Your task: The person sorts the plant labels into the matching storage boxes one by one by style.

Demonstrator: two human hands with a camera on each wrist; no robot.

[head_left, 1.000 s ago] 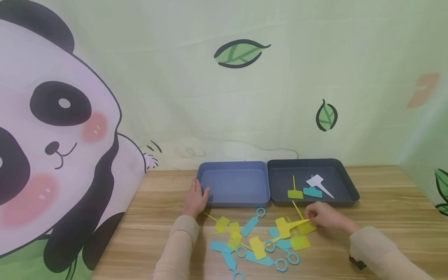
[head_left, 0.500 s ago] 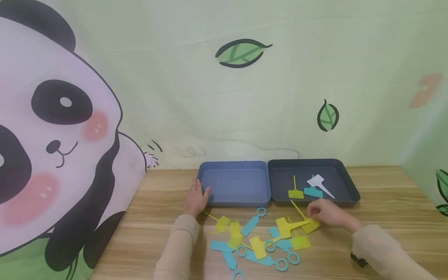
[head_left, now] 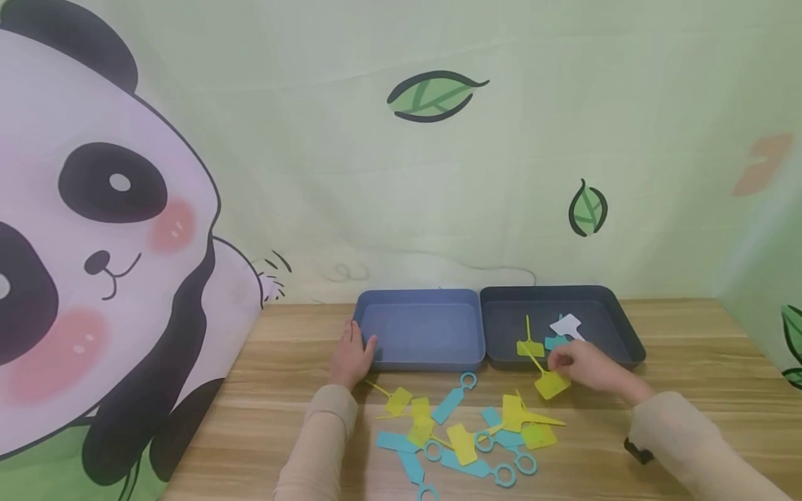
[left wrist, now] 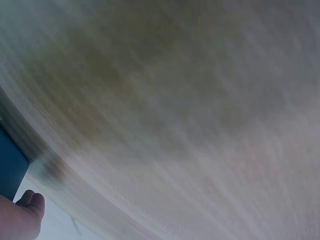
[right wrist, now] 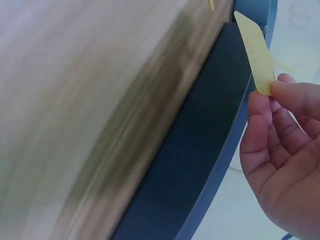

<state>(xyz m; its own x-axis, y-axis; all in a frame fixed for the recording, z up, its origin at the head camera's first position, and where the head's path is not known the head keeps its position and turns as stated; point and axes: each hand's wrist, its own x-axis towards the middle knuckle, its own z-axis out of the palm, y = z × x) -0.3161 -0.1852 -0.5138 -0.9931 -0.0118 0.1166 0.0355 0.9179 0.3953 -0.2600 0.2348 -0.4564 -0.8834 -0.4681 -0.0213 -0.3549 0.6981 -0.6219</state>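
My right hand (head_left: pixel 585 365) pinches a yellow T-shaped plant label (head_left: pixel 552 384) at a corner of its flat head, between thumb and fingertips. The label's thin stem points up and left, overlapping the front rim of the dark tray (head_left: pixel 620 341) in the head view. In the right wrist view, the label (right wrist: pixel 256 52) juts out from the pinch beside the dark tray's wall. Inside that tray lie a yellow label (head_left: pixel 530 348), a turquoise label (head_left: pixel 555 343) and a white label (head_left: pixel 567 325), partly behind my hand. My left hand (head_left: pixel 352 356) rests against the left end of the blue tray (head_left: pixel 420 364).
On the wooden table (head_left: pixel 250 431), before the trays, lie several loose yellow labels (head_left: pixel 462 444) and turquoise ring-ended labels (head_left: pixel 448 405), some overlapping. The two trays stand side by side near a backdrop (head_left: pixel 313 174) printed with a panda and leaves.
My right hand has lifted the yellow label off the pile toward the dark tray. Another yellow label, formerly overlapping it, has turned and shifted slightly right. My left hand stays put.
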